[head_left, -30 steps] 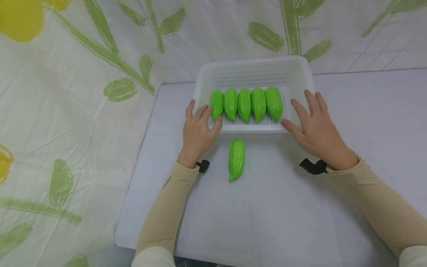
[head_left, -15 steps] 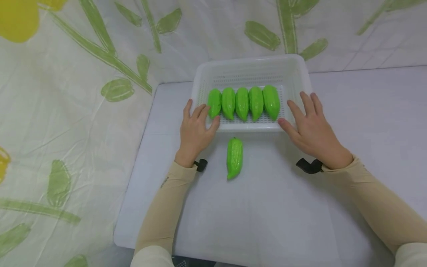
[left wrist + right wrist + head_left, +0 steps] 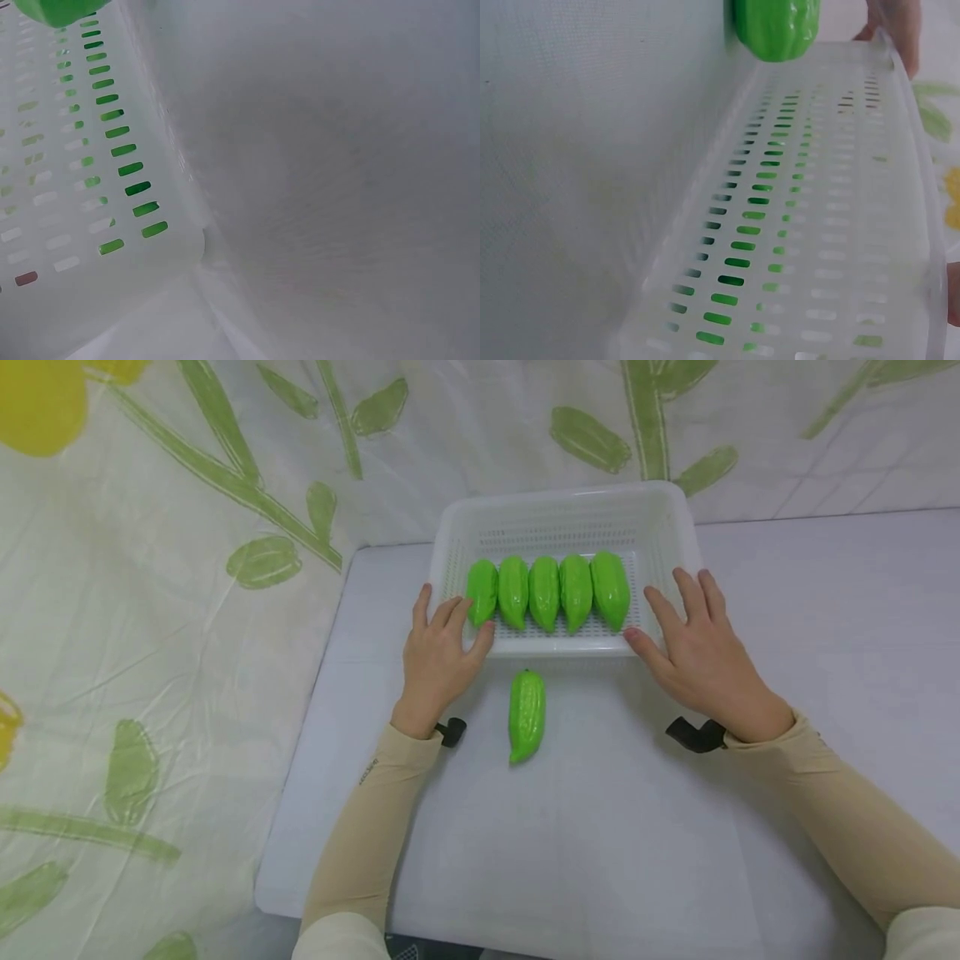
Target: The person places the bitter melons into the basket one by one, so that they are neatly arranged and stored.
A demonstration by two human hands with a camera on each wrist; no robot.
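Note:
A white plastic basket (image 3: 562, 648) with slotted walls stands at the back of the table. Several glossy green ridged vegetables with pointed tips, like bitter melons (image 3: 544, 595), lie side by side in it. One more such vegetable (image 3: 527, 717) lies on the table before the front wall; the left wrist view catches its end (image 3: 64, 9) and so does the right wrist view (image 3: 778, 26). At the basket's front left corner rests my left hand (image 3: 438, 662), fingers spread over the rim. My right hand (image 3: 705, 664) lies likewise at the front right corner, thumb at the front rim.
The table (image 3: 637, 852) has a pale cover. Behind the basket and along the left hangs a white curtain (image 3: 217, 610) with printed leaves and yellow flowers. A dark wrist mount (image 3: 452, 732) sits at the left wrist, another mount (image 3: 696, 734) at the right.
The view has shifted slightly, so everything sits a little further left than a second ago. Both hands keep their places at the basket, and the vegetables have not moved.

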